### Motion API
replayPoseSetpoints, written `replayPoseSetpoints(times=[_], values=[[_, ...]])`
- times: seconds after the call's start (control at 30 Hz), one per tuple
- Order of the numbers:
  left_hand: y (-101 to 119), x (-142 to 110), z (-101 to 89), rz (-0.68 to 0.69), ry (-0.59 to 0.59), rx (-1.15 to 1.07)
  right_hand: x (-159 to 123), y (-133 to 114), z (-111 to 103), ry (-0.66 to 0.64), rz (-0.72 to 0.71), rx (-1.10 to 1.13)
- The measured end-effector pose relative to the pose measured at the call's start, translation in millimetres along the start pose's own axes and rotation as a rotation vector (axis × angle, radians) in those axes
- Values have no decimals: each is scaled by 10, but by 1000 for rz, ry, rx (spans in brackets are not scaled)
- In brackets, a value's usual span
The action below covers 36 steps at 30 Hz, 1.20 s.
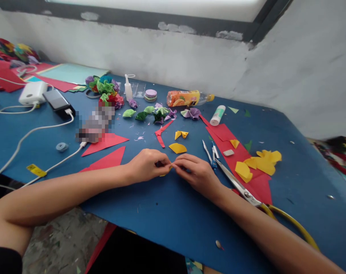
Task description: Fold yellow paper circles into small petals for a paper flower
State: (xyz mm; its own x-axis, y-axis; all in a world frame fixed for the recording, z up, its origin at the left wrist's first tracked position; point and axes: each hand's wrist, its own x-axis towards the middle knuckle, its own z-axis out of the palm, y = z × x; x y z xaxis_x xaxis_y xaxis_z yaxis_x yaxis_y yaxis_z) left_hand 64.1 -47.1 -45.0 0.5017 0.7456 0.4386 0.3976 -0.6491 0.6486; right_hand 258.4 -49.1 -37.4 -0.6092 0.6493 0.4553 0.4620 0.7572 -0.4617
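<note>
Above the front of the blue table, my left hand (148, 164) and my right hand (197, 173) meet fingertip to fingertip. Both are closed in a pinch on a small yellow paper piece (162, 175), mostly hidden behind the fingers. Just beyond them lies a flat yellow paper petal (178, 148). Farther back sit folded yellow pieces (181, 134). A compass (210, 153) and large scissors (247, 194) with yellow handles rest beside my right hand and forearm. Red paper (107, 160) lies close to my left forearm.
Along the back are crumpled paper flowers (106, 87), a glue bottle (128, 89), an orange drink bottle (187, 98) and a glue stick (218, 115). Yellow scraps (264, 163) lie on red paper at right. A phone (58, 102) and white cables (27, 133) occupy the left.
</note>
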Motion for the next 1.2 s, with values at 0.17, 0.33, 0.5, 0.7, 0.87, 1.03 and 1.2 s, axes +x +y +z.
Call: replayPoseSetpoints(times=[0.17, 0.33, 0.5, 0.7, 0.87, 1.03, 1.2], values=[[34, 10, 10, -78, 127, -127, 39, 5, -21, 21, 213, 264], [39, 38, 5, -190, 100, -182, 61, 35, -34, 86, 273, 353], [45, 46, -1, -132, -9, -47, 63, 22, -51, 130, 276, 316], [33, 38, -10, -114, 50, -155, 44, 14, -39, 110, 225, 260], [35, 46, -24, -141, 53, -200, 27, 41, -39, 165, 191, 235], [11, 52, -25, -93, 3, -212, 28, 62, -58, 191, 162, 225], [-1, 52, -25, -38, 18, -205, 23, 75, -62, 198, 138, 213]])
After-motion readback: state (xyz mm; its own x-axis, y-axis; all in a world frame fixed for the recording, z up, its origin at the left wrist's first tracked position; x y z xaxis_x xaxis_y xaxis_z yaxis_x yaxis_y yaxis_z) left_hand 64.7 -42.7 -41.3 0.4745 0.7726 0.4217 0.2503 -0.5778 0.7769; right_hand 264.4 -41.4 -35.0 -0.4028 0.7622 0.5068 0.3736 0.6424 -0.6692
